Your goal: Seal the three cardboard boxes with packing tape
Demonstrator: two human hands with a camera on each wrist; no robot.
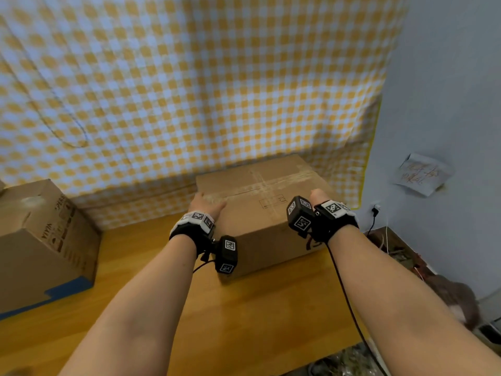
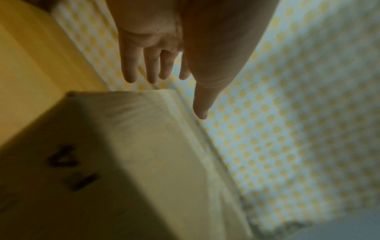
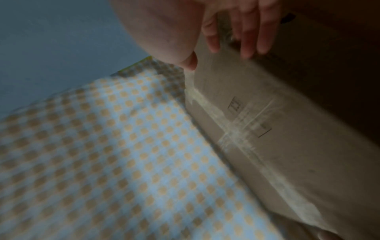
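A closed cardboard box point(image 1: 260, 221) stands on the wooden table point(image 1: 244, 308), with clear tape strips point(image 1: 267, 183) crossing on its top. My left hand point(image 1: 207, 203) is at the box's top left edge, fingers point(image 2: 131, 69) straight and spread and the thumb stretched out, holding nothing. My right hand point(image 1: 318, 195) is at the box's right edge, its nearly straight fingers point(image 3: 246, 40) lying against the box point(image 3: 287, 146) and the thumb at the far edge. A second cardboard box point(image 1: 46, 240) with a blue band sits at the left. No tape roll is in view.
A yellow-and-white checked cloth point(image 1: 189, 90) hangs right behind the boxes. A pale wall with a paper note point(image 1: 421, 175) is on the right, with cables and clutter point(image 1: 401, 256) on the floor beyond the table's right edge.
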